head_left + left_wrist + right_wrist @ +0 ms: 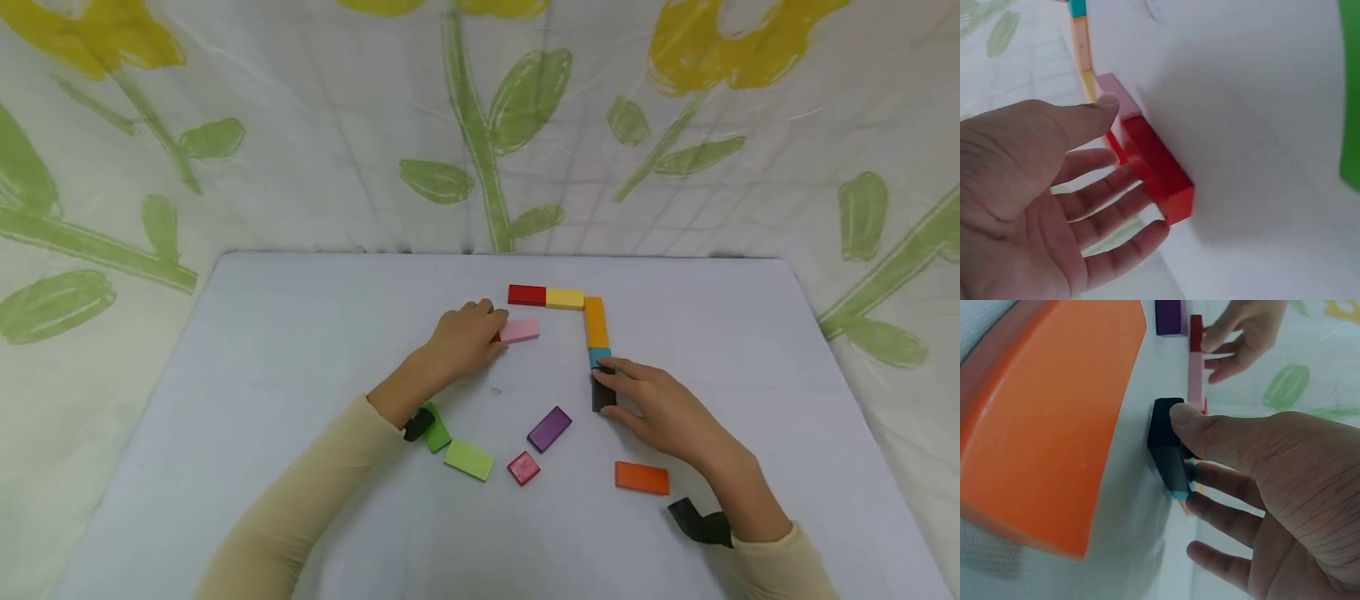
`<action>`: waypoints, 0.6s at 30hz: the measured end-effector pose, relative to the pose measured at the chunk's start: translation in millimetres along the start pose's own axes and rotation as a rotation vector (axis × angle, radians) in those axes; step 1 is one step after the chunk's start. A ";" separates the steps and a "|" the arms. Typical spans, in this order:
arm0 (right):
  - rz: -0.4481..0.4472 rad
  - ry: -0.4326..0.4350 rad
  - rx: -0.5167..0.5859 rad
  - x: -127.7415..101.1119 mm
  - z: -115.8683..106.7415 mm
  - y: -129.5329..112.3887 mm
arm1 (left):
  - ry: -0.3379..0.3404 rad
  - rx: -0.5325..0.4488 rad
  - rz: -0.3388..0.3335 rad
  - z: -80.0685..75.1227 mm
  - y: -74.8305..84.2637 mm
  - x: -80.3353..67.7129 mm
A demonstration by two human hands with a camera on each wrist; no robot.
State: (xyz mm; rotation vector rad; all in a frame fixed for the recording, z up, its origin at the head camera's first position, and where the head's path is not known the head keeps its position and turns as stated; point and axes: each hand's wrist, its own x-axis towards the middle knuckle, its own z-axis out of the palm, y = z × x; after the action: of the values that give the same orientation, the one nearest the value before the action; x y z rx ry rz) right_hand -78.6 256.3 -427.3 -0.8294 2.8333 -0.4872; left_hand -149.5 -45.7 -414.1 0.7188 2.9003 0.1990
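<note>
While the black block [603, 396] lies on the white tabletop [450, 542], end to end with the blue block [597, 353], the right hand [660, 408] pinches it between thumb and fingers. The left hand [467, 337], fingers loosely bent, brackets a red block [1166, 165] adjoining the pink block [521, 331]; whether it pinches, I cannot tell. Purple block [550, 429] and orange block [642, 478] lie nearer the person.

Speaker A: What is worn on the left?
Speaker B: A long, cream-coloured left sleeve [296, 504], lightly creased; near its end, a small black left wrist piece [419, 424].
Speaker A: And on the right?
Speaker B: A matching right sleeve [783, 568], with a larger, bent black right wrist piece [701, 525]. Left hand [467, 337] and right hand [663, 412]: bare.
</note>
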 end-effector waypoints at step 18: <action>-0.013 0.032 -0.006 -0.4 1.1 -0.6 | -0.013 -0.077 0.046 7.9 1.5 22.0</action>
State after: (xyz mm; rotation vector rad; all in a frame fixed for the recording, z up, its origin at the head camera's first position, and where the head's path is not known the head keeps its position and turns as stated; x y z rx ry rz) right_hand -77.7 255.8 -428.1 -0.8497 2.8618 -0.4987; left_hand -166.7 -33.2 -424.0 0.7711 2.8484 0.3075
